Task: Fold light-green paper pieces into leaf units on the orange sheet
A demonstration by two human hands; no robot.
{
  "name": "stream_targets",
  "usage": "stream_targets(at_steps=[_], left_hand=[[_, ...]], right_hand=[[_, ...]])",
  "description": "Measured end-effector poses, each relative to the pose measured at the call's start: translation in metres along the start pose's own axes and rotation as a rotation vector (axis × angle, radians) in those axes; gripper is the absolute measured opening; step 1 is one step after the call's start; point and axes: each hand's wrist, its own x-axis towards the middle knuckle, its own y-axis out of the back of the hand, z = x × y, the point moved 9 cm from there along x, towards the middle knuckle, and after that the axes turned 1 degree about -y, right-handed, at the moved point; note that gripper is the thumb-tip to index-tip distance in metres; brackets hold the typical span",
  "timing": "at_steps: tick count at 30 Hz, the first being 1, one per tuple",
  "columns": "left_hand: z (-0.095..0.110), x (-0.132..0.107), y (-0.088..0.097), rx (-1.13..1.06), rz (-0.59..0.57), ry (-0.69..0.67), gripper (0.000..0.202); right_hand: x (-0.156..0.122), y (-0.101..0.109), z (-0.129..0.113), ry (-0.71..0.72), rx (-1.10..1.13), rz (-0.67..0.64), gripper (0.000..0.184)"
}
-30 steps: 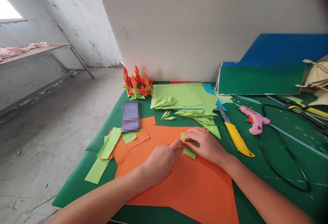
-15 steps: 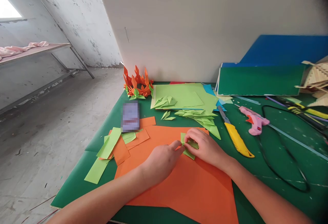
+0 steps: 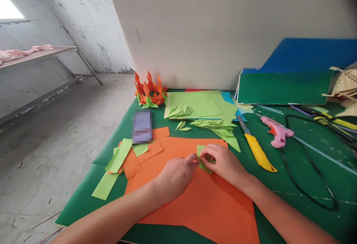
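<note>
Because the green paper piece [image 3: 200, 150] is thin, light and quick to crease, it is probably best held by its edges. It sits between both hands, on the orange sheet [image 3: 206, 206]. The left hand [image 3: 174, 177] and right hand [image 3: 225, 164] pinch it with closed fingertips. A yellow knife [image 3: 258, 153] lies just right of the right hand on the counter [image 3: 306, 162].

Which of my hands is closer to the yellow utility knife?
Right. The right hand sits just left of the yellow utility knife; the left hand is farther left, both pinching the green paper piece.
</note>
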Motion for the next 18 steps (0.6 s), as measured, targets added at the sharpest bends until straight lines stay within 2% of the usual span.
stream_targets(at_steps=[10,18], left_hand=[[-0.0032,-0.0010,0.0022,-0.124,-0.006,0.028,0.030],[-0.0017,-0.0015,0.0022,-0.083,-0.003,0.006,0.030]], right_hand=[[-0.0015,0.0002,-0.0023,0.037,-0.022,0.045,0.012],[-0.0002,0.0015,0.0014,0.026,0.041,0.025,0.011]])
